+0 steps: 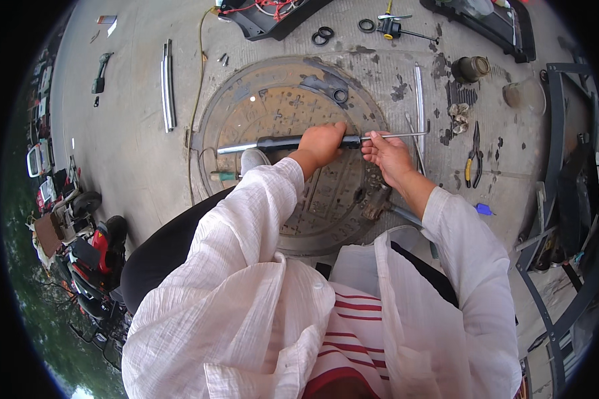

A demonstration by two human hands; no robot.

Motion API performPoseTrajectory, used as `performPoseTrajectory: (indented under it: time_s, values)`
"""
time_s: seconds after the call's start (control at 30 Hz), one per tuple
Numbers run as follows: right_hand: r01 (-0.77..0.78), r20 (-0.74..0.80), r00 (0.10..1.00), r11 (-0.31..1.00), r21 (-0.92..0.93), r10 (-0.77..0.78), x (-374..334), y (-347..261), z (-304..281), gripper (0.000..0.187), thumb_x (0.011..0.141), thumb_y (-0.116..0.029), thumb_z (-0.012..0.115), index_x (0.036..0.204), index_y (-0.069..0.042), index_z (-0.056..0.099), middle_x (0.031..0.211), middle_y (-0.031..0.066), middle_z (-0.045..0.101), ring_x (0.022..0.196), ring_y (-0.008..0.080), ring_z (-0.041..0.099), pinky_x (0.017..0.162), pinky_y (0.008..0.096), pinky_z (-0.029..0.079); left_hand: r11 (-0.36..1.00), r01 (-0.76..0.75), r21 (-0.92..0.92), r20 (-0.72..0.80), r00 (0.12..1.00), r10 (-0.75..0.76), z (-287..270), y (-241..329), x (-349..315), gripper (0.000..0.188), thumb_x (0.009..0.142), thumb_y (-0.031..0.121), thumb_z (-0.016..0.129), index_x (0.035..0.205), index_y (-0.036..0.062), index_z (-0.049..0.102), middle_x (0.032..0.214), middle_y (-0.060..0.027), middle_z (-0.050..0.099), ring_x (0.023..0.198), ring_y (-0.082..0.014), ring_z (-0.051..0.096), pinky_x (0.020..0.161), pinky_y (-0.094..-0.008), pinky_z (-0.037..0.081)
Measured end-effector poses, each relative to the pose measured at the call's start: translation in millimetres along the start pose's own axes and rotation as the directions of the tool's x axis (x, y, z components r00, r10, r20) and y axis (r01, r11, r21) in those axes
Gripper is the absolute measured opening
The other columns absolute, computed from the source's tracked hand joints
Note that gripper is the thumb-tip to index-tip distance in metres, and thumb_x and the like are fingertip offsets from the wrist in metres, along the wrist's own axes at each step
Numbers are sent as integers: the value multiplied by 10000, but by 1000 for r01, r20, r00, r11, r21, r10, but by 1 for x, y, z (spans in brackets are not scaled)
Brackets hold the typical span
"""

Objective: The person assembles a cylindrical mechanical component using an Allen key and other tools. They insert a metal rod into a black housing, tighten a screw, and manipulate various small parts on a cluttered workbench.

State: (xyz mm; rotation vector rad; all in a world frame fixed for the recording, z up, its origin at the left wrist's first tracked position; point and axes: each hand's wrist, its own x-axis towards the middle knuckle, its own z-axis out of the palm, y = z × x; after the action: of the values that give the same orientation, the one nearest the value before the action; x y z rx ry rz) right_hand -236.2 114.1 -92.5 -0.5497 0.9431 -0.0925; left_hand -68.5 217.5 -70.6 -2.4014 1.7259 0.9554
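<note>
Held the black tube [283, 143] over the manhole cover [329, 229] in the closed grip of the left hand [321, 144], pinching the thin rod [406, 135] at its right end with the right hand [391, 158]. Seemed to be working the rod there, calling next for a steady tube and straight rod. Had pliers [474, 159] well off right.

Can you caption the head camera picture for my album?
Left hand grips a black tube over a round manhole cover; right hand pinches a thin rod.
</note>
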Motion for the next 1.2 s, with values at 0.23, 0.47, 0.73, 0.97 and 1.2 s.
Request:
performPoseTrajectory:
  time_s: [0.23, 0.47, 0.73, 0.97, 1.2]
  values:
    - [-86, -52, 995, 996, -37, 84, 16, 16, -15, 229, 963, -274, 550, 968, -45, 567, 801, 58, 610, 679, 146, 593, 596, 278, 518, 1000, 8, 8, -128, 992, -7, 21, 4, 3, 440, 676, 174, 777, 1013, 62, 517, 1027, -135, 575, 1023, -328, 554, 869, -408, 458]
    - [-84, -68, 994, 996, 33, 86, 19, 21, -9, 235, 964, -280, 547, 962, -46, 565, 791, 58, 611, 674, 145, 596, 582, 277, 516, 1000, 14, -2, -197, 980, -15, 22, 3, 0, 458, 688, 263, 785, 1009, 57, 532, 1026, -137, 562, 1020, -332, 543, 873, -408, 450]
    - [-163, -127, 978, 986, 20, 164, 14, 26, -19, 228, 953, -305, 562, 959, -78, 579, 756, 47, 609, 637, 143, 596, 546, 274, 512, 968, -246, -47, -15, 969, 246, -57, -45, 6, 485, 793, 388, 713, 1092, 47, 540, 1084, -145, 571, 1085, -334, 534, 921, -406, 442]
    - [-186, -107, 976, 981, 52, 190, 12, 31, -19, 237, 946, -316, 572, 952, -79, 576, 767, 51, 617, 657, 153, 601, 563, 287, 519, 973, 80, 217, 25, 996, -88, -215, -175, -129, 234, 922, 278, 596, 1041, 78, 582, 992, -103, 629, 913, -267, 627, 804, -372, 508]
    - [-163, -146, 975, 986, 42, 167, 18, 27, -15, 240, 953, -298, 557, 1003, -66, 590, 768, 44, 619, 668, 147, 606, 573, 287, 519, 890, 454, -31, -18, 890, -455, -43, -225, -261, 306, 814, 177, 671, 1105, 113, 602, 1042, -106, 612, 993, -314, 589, 836, -413, 489]
